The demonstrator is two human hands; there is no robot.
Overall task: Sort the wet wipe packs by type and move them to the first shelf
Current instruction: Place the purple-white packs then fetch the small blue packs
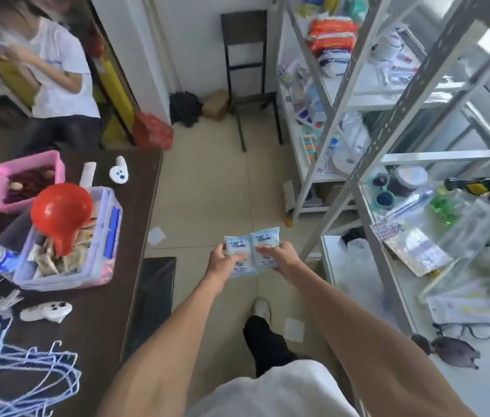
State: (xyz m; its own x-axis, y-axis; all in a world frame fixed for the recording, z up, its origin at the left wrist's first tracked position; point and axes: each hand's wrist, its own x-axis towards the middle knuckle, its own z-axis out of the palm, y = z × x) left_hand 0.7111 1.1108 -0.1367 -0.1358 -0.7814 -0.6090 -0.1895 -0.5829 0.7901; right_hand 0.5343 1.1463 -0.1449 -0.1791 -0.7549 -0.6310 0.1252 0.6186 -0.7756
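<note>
Two light blue wet wipe packs are held side by side over the floor between the table and the shelves. My left hand point(222, 261) grips the left wet wipe pack point(237, 251) by its left edge. My right hand point(279, 256) holds the right wet wipe pack point(266, 243), thumb on its front. Both packs carry the same blue logo and small print. To the right stands the white metal shelf unit point(355, 188), its boards crowded with bags, bottles and glasses. A further shelf unit point(303, 94) behind holds orange and white packs point(332, 34).
A dark table point(111, 296) on the left carries a clear bin with a red funnel point(60, 215), a pink basket point(27, 179), a water bottle, two white controllers and blue hangers point(21, 374). A person in a white shirt point(57, 70) stands at the far left. A chair point(249, 79) stands by the back wall.
</note>
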